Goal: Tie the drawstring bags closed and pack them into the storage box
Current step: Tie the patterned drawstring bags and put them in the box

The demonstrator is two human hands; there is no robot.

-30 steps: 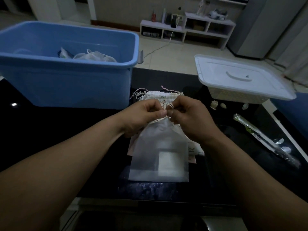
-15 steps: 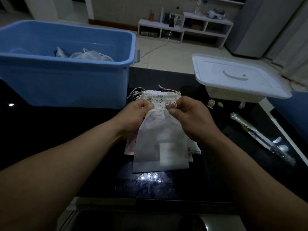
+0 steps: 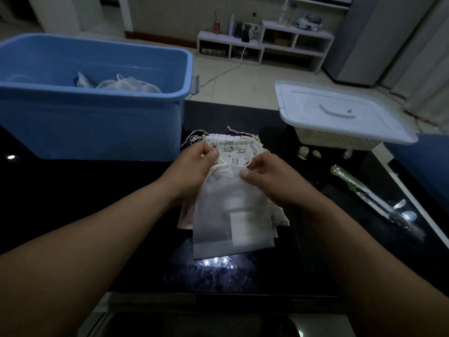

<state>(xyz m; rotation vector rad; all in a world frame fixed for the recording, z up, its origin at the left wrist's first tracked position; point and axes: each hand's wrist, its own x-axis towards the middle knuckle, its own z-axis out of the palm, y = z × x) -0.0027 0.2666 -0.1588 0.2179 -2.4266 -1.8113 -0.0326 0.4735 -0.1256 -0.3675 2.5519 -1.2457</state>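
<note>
A plain white drawstring bag (image 3: 230, 210) lies on top of a small pile of bags on the black table. My left hand (image 3: 192, 166) pinches its drawstring at the left of the gathered neck. My right hand (image 3: 269, 178) pinches the string at the right of the neck. Under it lies a cat-print bag (image 3: 235, 149) with its top towards the far side. The blue storage box (image 3: 92, 122) stands at the far left and holds several tied bags (image 3: 126, 83).
A white lidded basket (image 3: 340, 117) sits at the far right. A long plastic-wrapped packet (image 3: 369, 195) lies near the table's right edge, and small pale objects (image 3: 303, 152) lie in front of the basket. A lamp glare shows on the black table (image 3: 73, 203) below the bag.
My hands have moved apart from the middle of the neck to its two sides, and the cat-print bag behind them now shows.
</note>
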